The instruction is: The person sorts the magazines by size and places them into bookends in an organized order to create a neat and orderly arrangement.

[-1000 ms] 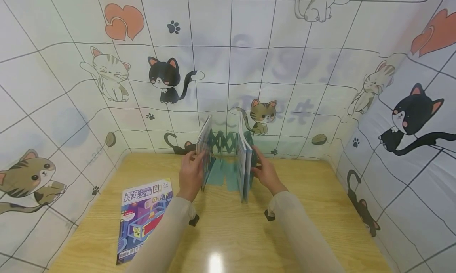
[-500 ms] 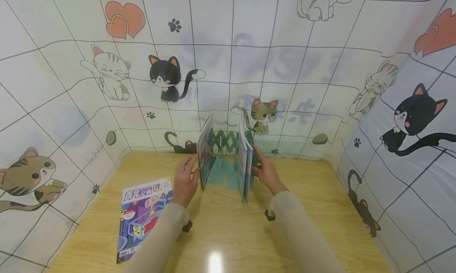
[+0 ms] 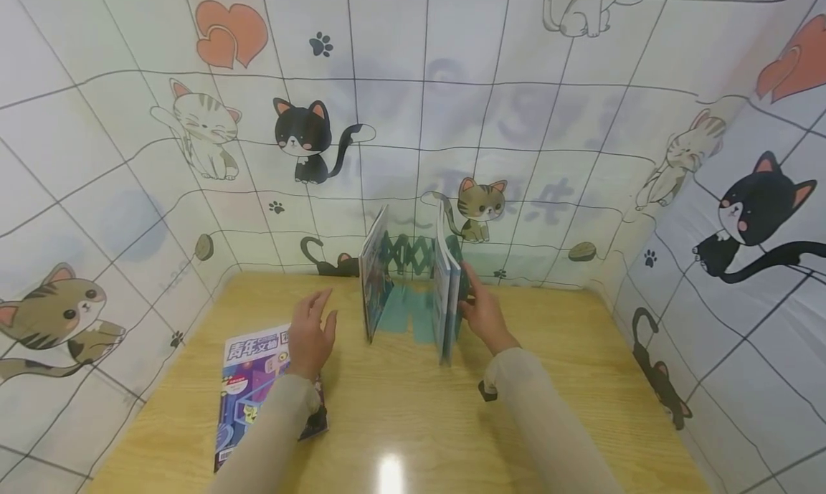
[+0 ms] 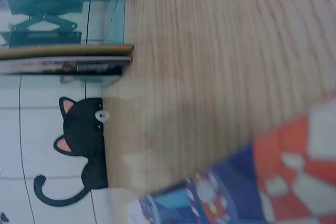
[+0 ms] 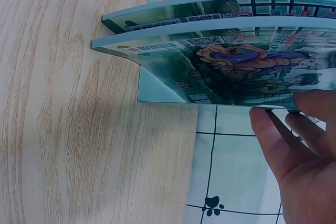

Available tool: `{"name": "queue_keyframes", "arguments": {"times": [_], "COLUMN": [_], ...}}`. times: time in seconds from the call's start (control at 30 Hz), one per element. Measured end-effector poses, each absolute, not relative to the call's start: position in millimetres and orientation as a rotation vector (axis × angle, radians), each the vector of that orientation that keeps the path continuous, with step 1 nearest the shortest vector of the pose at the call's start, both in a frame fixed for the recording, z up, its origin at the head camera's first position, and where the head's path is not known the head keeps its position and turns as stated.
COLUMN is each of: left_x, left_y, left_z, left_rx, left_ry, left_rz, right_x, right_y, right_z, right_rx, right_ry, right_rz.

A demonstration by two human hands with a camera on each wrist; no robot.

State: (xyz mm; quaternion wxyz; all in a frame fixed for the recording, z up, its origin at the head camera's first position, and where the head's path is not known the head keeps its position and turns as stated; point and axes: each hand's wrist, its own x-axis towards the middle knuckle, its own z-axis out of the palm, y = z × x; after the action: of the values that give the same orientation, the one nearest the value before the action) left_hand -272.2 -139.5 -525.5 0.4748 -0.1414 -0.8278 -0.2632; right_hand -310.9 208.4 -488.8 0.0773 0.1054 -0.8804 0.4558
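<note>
On the table stands a teal extendable book rack (image 3: 413, 315) with a crisscross back. Thin books (image 3: 374, 279) stand upright against its left end, and magazines (image 3: 447, 293) with pale blue spines lean along its right end. My right hand (image 3: 485, 315) rests its fingers on the outer side of that right end; in the right wrist view, fingertips (image 5: 265, 119) lie at the edge of the outer magazine. My left hand (image 3: 312, 336) is held over the purple magazine (image 3: 248, 379) lying flat at left, fingers spread and nothing in them. The hand and sleeve hide part of its cover.
A light wooden table (image 3: 548, 408) carries everything. Behind and at both sides rises a white cloth (image 3: 400, 107) with grid lines and printed cats. In the left wrist view a colourful magazine corner (image 4: 236, 192) shows at the bottom.
My left hand has let go of the books at the rack's left end and moved left and toward the flat magazine. My right hand stays at the right end.
</note>
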Motion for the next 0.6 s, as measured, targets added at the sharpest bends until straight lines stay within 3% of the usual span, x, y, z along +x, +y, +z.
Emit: {"name": "queue_keyframes", "arguments": {"times": [0.6], "left_x": [-261.5], "left_y": [-171.2], "left_z": [-545.4], "left_rx": [-0.050], "left_ry": [-2.168], "left_rz": [-0.631], "right_x": [-308.6], "right_y": [207.8], "right_z": [-488.5], "right_rx": [0.319], "right_ry": [-2.638], "right_rz": [1.273]}}
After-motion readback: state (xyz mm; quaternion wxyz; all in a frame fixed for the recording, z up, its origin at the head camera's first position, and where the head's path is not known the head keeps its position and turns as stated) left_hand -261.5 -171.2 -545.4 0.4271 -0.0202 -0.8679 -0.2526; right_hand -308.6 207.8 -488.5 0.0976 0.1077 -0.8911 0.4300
